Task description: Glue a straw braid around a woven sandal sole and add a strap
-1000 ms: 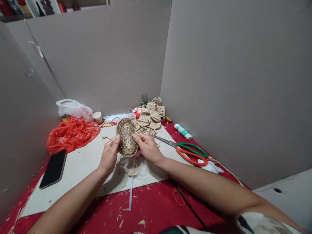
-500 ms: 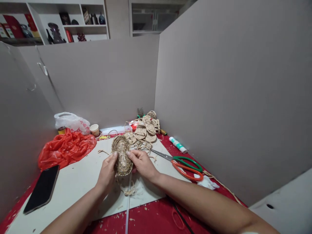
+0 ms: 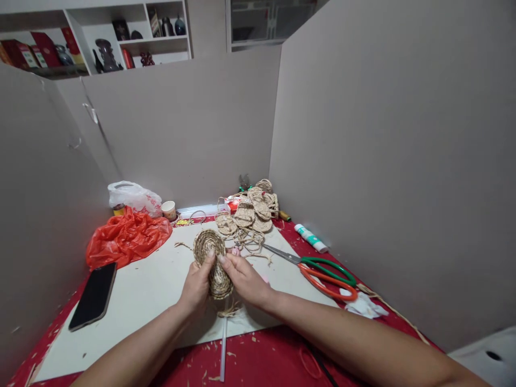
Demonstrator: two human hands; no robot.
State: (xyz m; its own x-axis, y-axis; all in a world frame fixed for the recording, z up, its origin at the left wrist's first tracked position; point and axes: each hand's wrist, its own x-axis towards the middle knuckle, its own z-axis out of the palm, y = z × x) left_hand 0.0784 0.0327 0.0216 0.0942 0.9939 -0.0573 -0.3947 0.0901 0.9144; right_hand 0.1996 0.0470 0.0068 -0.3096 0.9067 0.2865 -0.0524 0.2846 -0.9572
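While the straw mat stood nearly upright between the two hands a second ago, it now leans back and lies lower, and the fingers have slid in closer together over its near half. That looks like the hands are working on the weave near the bottom edge (maybe tucking in a loose end, though the strands are too small to tell).

The left hand holds the mat from the left side, with its fingertips pressed on the front. The right hand pinches it from the right, so both hands are closed on the mat and almost touch each other. The mat sits in the lower middle of the frame, just above the white board on the counter.

Loose straw ends hang under the mat, and a thin white stick lies below them. The scissors lie to the right, apart from the hands. A pile of finished straw pieces sits farther back.
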